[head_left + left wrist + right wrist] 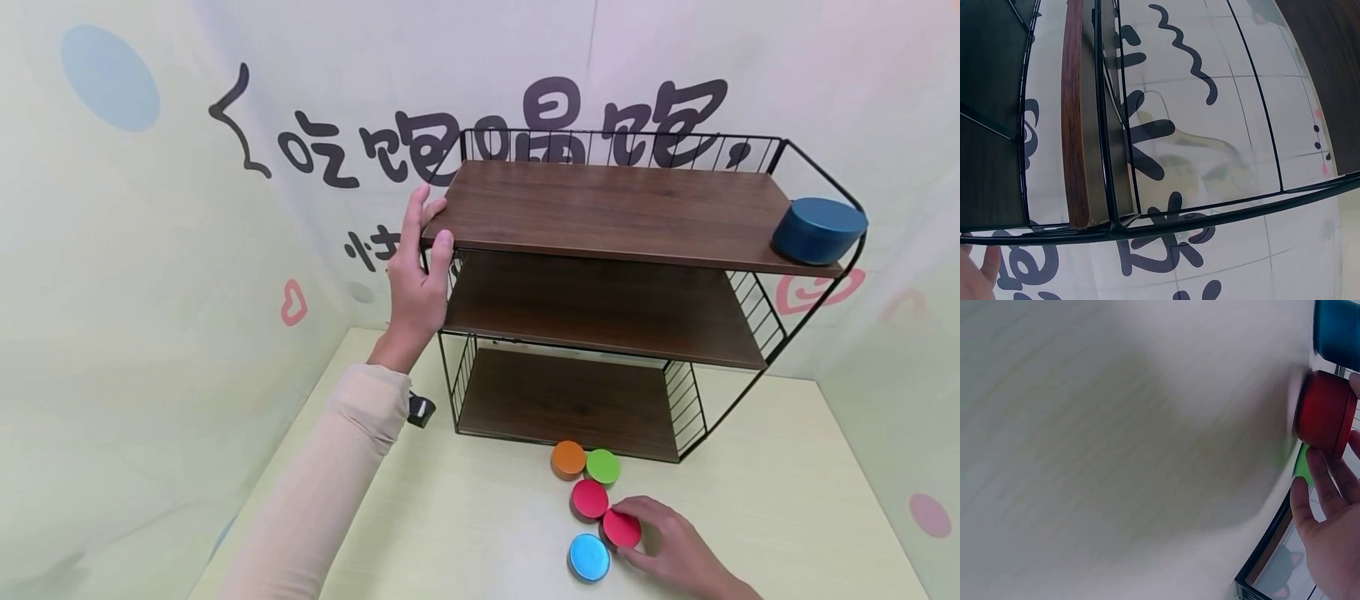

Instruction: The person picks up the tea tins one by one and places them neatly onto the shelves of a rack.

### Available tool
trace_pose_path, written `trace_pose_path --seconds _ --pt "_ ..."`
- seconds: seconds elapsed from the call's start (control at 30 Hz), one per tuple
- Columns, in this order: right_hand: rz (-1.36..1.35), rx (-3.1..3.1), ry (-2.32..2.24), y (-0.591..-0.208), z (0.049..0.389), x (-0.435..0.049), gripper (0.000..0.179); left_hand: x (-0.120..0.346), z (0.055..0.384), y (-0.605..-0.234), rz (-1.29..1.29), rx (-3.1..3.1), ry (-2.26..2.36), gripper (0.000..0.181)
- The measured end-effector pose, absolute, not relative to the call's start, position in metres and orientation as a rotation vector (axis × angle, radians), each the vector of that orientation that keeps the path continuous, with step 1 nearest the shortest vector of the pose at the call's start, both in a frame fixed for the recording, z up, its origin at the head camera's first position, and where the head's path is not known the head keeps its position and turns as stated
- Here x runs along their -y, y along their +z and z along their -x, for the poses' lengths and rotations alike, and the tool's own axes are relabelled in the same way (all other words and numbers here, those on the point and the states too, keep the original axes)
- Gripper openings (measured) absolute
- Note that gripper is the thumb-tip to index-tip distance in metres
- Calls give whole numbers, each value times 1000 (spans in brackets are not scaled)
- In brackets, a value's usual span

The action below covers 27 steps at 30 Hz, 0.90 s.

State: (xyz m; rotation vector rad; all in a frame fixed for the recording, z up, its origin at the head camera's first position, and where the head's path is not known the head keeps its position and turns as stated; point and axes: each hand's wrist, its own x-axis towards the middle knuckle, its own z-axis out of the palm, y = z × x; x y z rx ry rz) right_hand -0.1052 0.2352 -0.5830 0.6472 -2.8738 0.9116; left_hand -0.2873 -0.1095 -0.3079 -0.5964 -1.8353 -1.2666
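Note:
My left hand [418, 279] grips the left front corner of the top board of a three-tier rack [600, 208], its thumb near the front edge. In the left wrist view only part of that hand [979, 275] shows, beside the black wire side. On the table, my right hand [678, 550] holds a red round tin [622, 529] between thumb and fingers. The right wrist view shows the same red tin [1324, 412] at the fingertips. Close around it are another red tin [589, 500], a light blue tin [588, 557], a green tin [603, 467] and an orange tin [568, 459].
A dark blue round tin [820, 230] stands on the top board's right end. The rack has brown boards and black wire sides. Behind the left forearm lies a small black object [421, 410], its kind unclear. Printed curtain walls [187, 208] enclose the pale table [450, 517].

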Motion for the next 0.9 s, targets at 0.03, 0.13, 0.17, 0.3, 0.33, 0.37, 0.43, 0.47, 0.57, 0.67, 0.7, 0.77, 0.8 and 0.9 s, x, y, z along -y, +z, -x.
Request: trace_pose_path --seconds 0.03,0.13,0.17,0.3,0.33,0.37,0.43,0.47,0.57,0.67,0.7,0.77,0.8,0.9 --pt "-650 2873 906 -583 105 -235 50 110 287 -308 595 1835 -1267 52" --pt "-678 2862 896 -583 107 -236 50 110 287 -308 592 1837 -1270 52" --pt "-690 2854 892 -583 107 -236 50 110 287 -308 590 1839 -1270 52" --pt "-737 2809 868 -580 109 -238 46 110 287 -308 590 1845 -1264 52" --pt "-746 2800 864 -580 109 -238 45 110 287 -308 591 1844 -1263 52" --pt "-755 2792 862 -579 110 -238 45 110 287 -308 593 1844 -1261 52" --pt "-765 2790 856 -578 110 -238 44 110 287 -308 598 1842 -1258 52" --pt "-767 2792 852 -578 110 -239 43 110 287 -307 600 1841 -1257 52" --pt "-772 2803 837 -576 111 -239 43 109 287 -307 602 1841 -1254 52" --pt "-788 2801 811 -572 112 -240 43 109 286 -307 602 1841 -1255 52" --pt "-797 2795 809 -570 112 -240 43 109 286 -307 601 1841 -1254 52" --pt "-801 2792 799 -567 112 -242 43 110 286 -307 601 1842 -1254 52" --pt "-801 2794 792 -565 112 -243 43 110 286 -307 600 1843 -1254 52" --pt "-798 2779 777 -560 113 -245 44 110 286 -307 597 1845 -1254 52"
